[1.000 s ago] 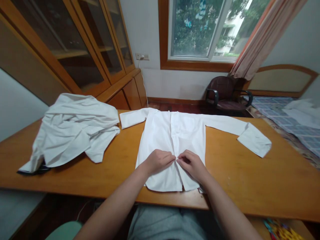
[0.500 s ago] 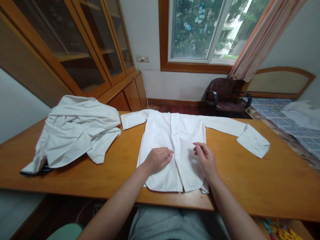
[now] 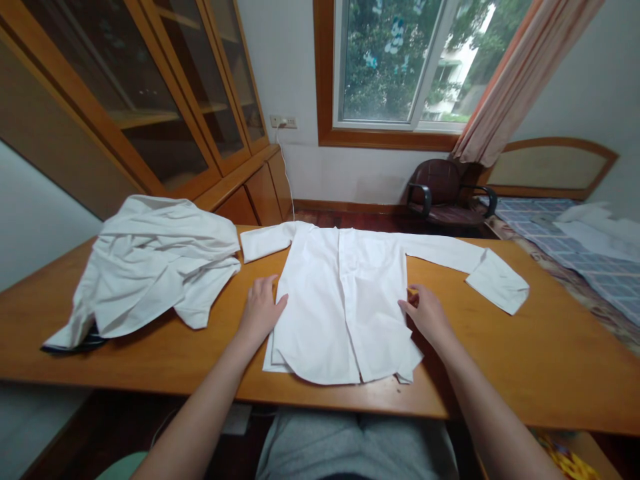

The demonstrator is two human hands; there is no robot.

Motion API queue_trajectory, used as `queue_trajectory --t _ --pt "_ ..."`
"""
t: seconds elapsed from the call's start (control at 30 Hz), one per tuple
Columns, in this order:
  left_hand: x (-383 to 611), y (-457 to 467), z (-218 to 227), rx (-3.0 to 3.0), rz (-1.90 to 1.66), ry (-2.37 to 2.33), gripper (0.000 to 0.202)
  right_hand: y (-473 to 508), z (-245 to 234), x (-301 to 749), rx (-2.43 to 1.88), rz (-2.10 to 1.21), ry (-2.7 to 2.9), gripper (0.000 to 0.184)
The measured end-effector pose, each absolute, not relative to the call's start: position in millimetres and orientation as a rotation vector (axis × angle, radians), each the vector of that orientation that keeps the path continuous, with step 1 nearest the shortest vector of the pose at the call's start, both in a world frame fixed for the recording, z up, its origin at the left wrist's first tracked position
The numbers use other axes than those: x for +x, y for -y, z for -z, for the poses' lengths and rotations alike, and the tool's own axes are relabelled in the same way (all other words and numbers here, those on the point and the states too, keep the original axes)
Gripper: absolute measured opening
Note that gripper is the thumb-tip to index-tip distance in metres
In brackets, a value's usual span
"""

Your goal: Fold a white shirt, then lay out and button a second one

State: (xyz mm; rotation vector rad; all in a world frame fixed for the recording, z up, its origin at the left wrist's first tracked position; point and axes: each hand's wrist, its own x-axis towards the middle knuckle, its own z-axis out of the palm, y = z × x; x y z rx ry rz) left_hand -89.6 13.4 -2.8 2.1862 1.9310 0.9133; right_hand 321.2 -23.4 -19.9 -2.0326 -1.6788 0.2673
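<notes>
A white button-front shirt [image 3: 320,307] lies flat on the wooden table, front up, its sleeves spread to either side. The right sleeve's end [image 3: 497,280] is bent toward me. At the shirt's left side edge is my left hand [image 3: 263,307], its thumb apart from the fingers and touching or just over the cloth. My right hand [image 3: 425,313] is beside the opposite side edge, thumb and fingers apart, with the fingertips close to the cloth. Neither hand visibly grips the fabric. Along the hem, the front panels and the back layer stick out unevenly at both lower corners.
Crumpled white garments [image 3: 155,267] are heaped on the left of the table [image 3: 550,373]. Beyond the table stand a glass-door cabinet [image 3: 175,100], an armchair [image 3: 440,190] and a bed [image 3: 590,233]. A pale green stool [image 3: 120,467] shows at the lower left.
Both hands have moved outward from over the shirt's front to its two side edges. The lower corners of the shirt now spread wider, showing more of the back layer.
</notes>
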Motion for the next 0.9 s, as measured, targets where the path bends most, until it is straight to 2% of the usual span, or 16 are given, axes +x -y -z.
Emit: queue_trajectory --t 0.13,0.3,0.43,0.63,0.9 --pt "-100.6 -16.2 10.0 1.844 -0.834 -1.802 0.056 23.7 11.2 314.0 -2.024 -0.449 1.604 0.042" --pt "-101.4 -13.9 7.3 1.702 -0.93 -1.726 0.048 27.1 4.7 315.1 -2.073 -0.384 1.556 0.04" --pt "-103.5 -10.8 10.7 1.614 -0.999 -1.666 0.049 28.4 5.1 317.1 -2.045 -0.311 1.635 0.044" --pt "-100.4 -5.0 21.6 1.597 -0.965 -1.537 0.075 26.1 10.5 298.1 -2.014 -0.423 1.632 0.063" --pt "-120.9 -5.7 27.9 1.559 -0.967 -1.531 0.066 27.9 8.7 326.7 -1.985 -0.475 1.522 0.048"
